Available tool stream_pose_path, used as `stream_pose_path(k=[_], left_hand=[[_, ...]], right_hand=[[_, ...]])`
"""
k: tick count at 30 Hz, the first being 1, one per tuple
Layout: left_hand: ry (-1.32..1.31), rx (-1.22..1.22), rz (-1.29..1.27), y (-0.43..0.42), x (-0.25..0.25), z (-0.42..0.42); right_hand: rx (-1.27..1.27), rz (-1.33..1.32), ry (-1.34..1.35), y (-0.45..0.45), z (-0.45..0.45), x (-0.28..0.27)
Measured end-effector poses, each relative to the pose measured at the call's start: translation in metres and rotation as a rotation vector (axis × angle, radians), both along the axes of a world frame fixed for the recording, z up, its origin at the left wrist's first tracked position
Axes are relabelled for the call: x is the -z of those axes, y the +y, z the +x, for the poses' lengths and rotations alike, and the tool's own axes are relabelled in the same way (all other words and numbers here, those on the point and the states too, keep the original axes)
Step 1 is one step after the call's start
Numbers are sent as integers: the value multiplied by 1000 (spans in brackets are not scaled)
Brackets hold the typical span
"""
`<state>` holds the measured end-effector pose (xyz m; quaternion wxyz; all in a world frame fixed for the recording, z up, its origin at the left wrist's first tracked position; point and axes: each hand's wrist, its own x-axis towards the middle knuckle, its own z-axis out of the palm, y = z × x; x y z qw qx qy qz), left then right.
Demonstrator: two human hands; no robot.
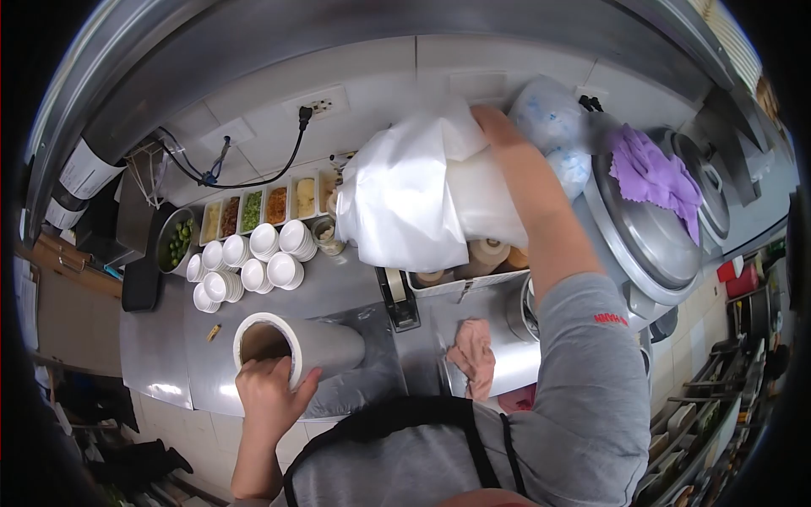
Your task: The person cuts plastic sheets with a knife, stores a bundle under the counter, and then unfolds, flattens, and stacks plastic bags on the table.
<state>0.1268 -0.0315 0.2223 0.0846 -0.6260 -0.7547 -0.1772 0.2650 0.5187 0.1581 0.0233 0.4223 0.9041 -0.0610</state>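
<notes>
My left hand (272, 395) grips the near rim of a large plastic-film roll (329, 345) lying on the steel counter. Its fingers reach into the hollow core while the thumb stays outside. My right arm stretches far forward, and my right hand (488, 122) touches the back of a heap of white plastic bags (397, 198). The bags hide its fingers, so their grip cannot be made out. That heap rests over a white basket (456, 290) holding bottles. Beside the basket stands a black tape dispenser (397, 300).
Stacked white cups (253, 275) stand before a row of topping containers (252, 211). A bowl of green limes (179, 241) is at left. Lidded steel pots (650, 220) with a purple cloth (655, 177) stand at right. A pink cloth (471, 357) lies near the front edge.
</notes>
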Motion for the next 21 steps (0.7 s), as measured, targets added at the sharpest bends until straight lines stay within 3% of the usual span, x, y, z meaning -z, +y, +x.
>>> stream_pose_path(k=[14,18,21], left_hand=[[30,25,8,1,3,0],[25,30,22,4,0,3],[45,42,5,1,2,3]], right_hand=[[-72,21,-104,0,35,6],[-73,150,-91,2,31,-5],[-28,415,59,8,42,-37]])
